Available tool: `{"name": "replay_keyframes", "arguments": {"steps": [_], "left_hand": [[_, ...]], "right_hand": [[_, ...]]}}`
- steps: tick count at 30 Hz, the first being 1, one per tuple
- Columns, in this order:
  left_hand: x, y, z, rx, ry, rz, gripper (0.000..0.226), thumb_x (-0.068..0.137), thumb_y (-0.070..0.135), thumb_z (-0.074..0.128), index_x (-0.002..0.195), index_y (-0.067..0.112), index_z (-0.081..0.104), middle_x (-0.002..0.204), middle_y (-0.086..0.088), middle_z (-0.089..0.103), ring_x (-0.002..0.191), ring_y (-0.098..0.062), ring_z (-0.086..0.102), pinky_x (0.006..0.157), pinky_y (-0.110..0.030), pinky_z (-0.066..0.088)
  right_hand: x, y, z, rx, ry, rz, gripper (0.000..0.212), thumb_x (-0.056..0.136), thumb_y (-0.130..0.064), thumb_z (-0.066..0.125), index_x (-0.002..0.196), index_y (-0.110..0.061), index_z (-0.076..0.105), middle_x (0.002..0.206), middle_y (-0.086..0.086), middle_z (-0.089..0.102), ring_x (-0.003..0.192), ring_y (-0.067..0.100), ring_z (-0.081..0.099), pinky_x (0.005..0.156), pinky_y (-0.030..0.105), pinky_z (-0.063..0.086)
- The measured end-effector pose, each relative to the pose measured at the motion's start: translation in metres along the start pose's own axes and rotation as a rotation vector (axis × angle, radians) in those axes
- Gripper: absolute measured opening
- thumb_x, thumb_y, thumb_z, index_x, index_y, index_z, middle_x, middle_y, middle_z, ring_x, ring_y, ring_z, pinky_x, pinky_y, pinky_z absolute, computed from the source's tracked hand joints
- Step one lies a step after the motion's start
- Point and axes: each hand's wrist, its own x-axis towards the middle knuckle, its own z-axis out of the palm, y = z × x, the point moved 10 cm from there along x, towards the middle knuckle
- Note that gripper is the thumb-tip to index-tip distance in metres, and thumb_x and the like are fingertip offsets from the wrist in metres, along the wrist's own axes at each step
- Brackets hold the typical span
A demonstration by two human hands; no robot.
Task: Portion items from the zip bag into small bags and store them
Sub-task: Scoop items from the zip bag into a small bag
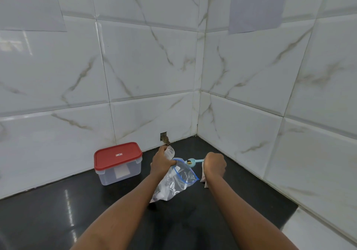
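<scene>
Zip bag (178, 182): clear, blue-edged mouth open, lying on the dark worktop (58, 211) right of the red-lidded container (118, 162).
Left hand (161, 162) fingers gripped a small bag (170, 151); right hand (215, 165) fingers curled round a blue scoop (191, 162). Tiled wall (144, 66) stood directly behind the container, with worktop stretching before it.

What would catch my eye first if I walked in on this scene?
The red-lidded plastic container stands shut on the black countertop against the marbled wall tiles, left of the hands. In the middle, the left hand grips a small clear bag above the blue-edged zip bag, while the right hand holds a pale blue scoop with a few bits in it.
</scene>
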Motion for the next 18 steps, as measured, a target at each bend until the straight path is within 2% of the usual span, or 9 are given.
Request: {"name": "replay_keyframes", "arguments": {"steps": [2, 4, 7, 9, 12, 15, 17, 18], "left_hand": [[-0.002, -0.004, 0.004, -0.015, -0.024, -0.016, 0.063, 0.071, 0.016, 0.077, 0.124, 0.015, 0.043, 0.118, -0.007, 0.056, 0.107, -0.024, 0.055, 0.095, -0.04, 0.047], [-0.004, -0.008, 0.008, -0.03, -0.041, -0.019, 0.064, 0.07, 0.015, 0.078, 0.124, 0.016, 0.042, 0.118, -0.007, 0.057, 0.106, -0.022, 0.055, 0.095, -0.04, 0.048], [-0.009, -0.007, 0.012, -0.018, -0.045, 0.014, 0.06, 0.07, 0.014, 0.077, 0.12, 0.017, 0.043, 0.115, -0.006, 0.059, 0.099, -0.018, 0.057, 0.092, -0.038, 0.049], [-0.011, -0.008, 0.012, -0.02, -0.029, 0.019, 0.059, 0.072, 0.014, 0.076, 0.121, 0.016, 0.044, 0.116, -0.005, 0.06, 0.098, -0.017, 0.057, 0.091, -0.035, 0.048], [-0.012, -0.014, 0.013, -0.05, -0.012, -0.022, 0.06, 0.073, 0.018, 0.076, 0.122, 0.016, 0.042, 0.118, -0.005, 0.059, 0.098, -0.016, 0.057, 0.09, -0.031, 0.048], [-0.013, -0.019, 0.016, -0.039, -0.019, -0.042, 0.063, 0.073, 0.023, 0.077, 0.124, 0.017, 0.041, 0.118, -0.005, 0.059, 0.102, -0.018, 0.058, 0.095, -0.035, 0.049], [-0.013, -0.021, 0.015, -0.035, -0.023, -0.049, 0.064, 0.073, 0.025, 0.078, 0.125, 0.018, 0.041, 0.119, -0.004, 0.059, 0.104, -0.019, 0.058, 0.096, -0.037, 0.048], [-0.013, -0.022, 0.015, -0.039, -0.026, -0.053, 0.065, 0.073, 0.025, 0.077, 0.126, 0.018, 0.041, 0.12, -0.004, 0.059, 0.106, -0.019, 0.057, 0.097, -0.038, 0.047]], "right_hand": [[-0.003, -0.014, 0.001, -0.015, 0.01, -0.034, 0.031, 0.093, -0.01, 0.043, 0.109, 0.004, 0.065, 0.099, 0.016, 0.063, 0.097, 0.031, 0.06, 0.074, 0.033, 0.04], [-0.008, -0.036, 0.011, -0.104, -0.043, -0.155, 0.03, 0.095, -0.009, 0.043, 0.109, 0.003, 0.066, 0.09, 0.012, 0.058, 0.099, 0.028, 0.061, 0.076, 0.032, 0.043], [-0.027, -0.062, 0.03, -0.171, -0.106, -0.39, 0.032, 0.093, -0.007, 0.039, 0.108, 0.002, 0.066, 0.104, 0.015, 0.066, 0.104, 0.029, 0.061, 0.079, 0.031, 0.044], [-0.04, -0.07, 0.035, -0.197, -0.09, -0.481, 0.029, 0.09, -0.005, 0.042, 0.101, 0.002, 0.068, 0.102, 0.016, 0.069, 0.095, 0.028, 0.064, 0.075, 0.029, 0.046], [-0.055, -0.079, 0.047, -0.313, -0.11, -0.666, 0.027, 0.092, -0.008, 0.045, 0.105, -0.001, 0.068, 0.102, 0.013, 0.07, 0.093, 0.023, 0.066, 0.078, 0.025, 0.049], [-0.078, -0.086, 0.06, -0.477, -0.173, -0.95, 0.024, 0.093, -0.011, 0.048, 0.107, -0.005, 0.067, 0.101, 0.01, 0.071, 0.087, 0.021, 0.067, 0.076, 0.023, 0.051], [-0.091, -0.085, 0.066, -0.575, -0.207, -1.114, 0.02, 0.091, -0.013, 0.053, 0.103, -0.005, 0.067, 0.097, 0.009, 0.07, 0.076, 0.02, 0.06, 0.064, 0.016, 0.042], [-0.094, -0.084, 0.068, -0.608, -0.216, -1.168, 0.019, 0.089, -0.015, 0.056, 0.102, -0.005, 0.067, 0.095, 0.009, 0.07, 0.073, 0.019, 0.056, 0.063, 0.014, 0.037]]}}
